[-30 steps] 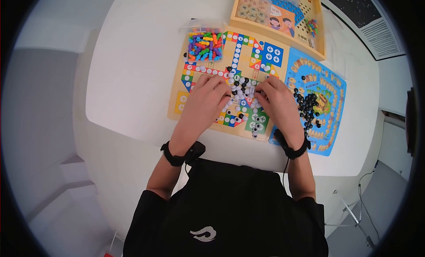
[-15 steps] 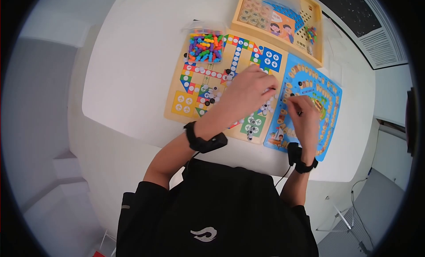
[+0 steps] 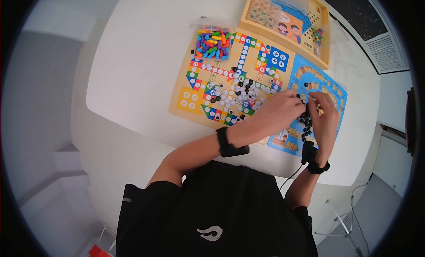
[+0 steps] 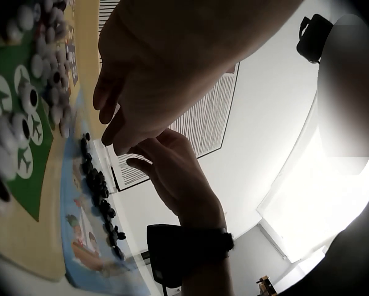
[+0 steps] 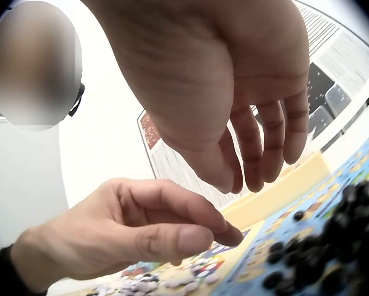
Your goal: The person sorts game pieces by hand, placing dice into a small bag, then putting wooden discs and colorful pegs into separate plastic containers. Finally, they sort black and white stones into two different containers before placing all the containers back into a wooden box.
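Over the blue board (image 3: 295,64), my left hand (image 3: 283,108) reaches across to the right, fingers loosely bent. In the right wrist view its thumb and fingers stand a little apart with nothing visible between them. My right hand (image 3: 326,117) hangs beside it, fingers pointing down and thumb tip close to the index finger; no piece shows there. Below both hands lies a heap of black game pieces (image 5: 314,259), partly hidden in the head view. White pieces (image 3: 228,102), mixed with some black ones, are spread over the ludo board (image 3: 254,62) to the left.
A clear box of colourful pegs (image 3: 213,44) stands on the ludo board's upper left corner. Behind the boards is a wooden tray (image 3: 283,43) with round chess discs (image 3: 263,13), an orange booklet (image 3: 290,26) and small coloured pegs (image 3: 318,35). The white table (image 3: 133,79) surrounds them.
Both hands have left the mixed pieces at the ludo board's centre and moved right, above the blue board. The left hand has crossed over beside the right, uncovering the white pieces.
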A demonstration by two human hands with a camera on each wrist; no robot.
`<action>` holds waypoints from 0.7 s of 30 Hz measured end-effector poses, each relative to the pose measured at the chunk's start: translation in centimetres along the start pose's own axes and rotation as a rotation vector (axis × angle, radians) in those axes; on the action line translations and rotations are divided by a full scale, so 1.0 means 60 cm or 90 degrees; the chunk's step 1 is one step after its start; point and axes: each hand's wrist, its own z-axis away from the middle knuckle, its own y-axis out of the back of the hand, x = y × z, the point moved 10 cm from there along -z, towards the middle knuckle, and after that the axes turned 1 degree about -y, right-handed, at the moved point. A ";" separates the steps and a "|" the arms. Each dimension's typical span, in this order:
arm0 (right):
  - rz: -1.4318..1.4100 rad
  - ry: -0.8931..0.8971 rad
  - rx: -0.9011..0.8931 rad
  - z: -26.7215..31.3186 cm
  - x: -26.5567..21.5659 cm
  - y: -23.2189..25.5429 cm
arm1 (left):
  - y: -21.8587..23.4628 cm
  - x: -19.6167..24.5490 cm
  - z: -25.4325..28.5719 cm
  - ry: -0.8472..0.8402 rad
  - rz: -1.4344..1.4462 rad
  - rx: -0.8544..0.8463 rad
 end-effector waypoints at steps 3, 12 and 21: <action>-0.014 0.119 -0.051 -0.004 -0.074 -0.061 | 0.099 -0.041 0.050 0.088 -0.026 0.050; -0.071 0.245 -0.139 -0.030 -0.163 -0.203 | 0.228 -0.120 0.170 0.278 -0.167 0.053; -0.044 0.214 -0.184 -0.051 -0.153 -0.222 | 0.201 -0.112 0.142 0.232 -0.150 0.013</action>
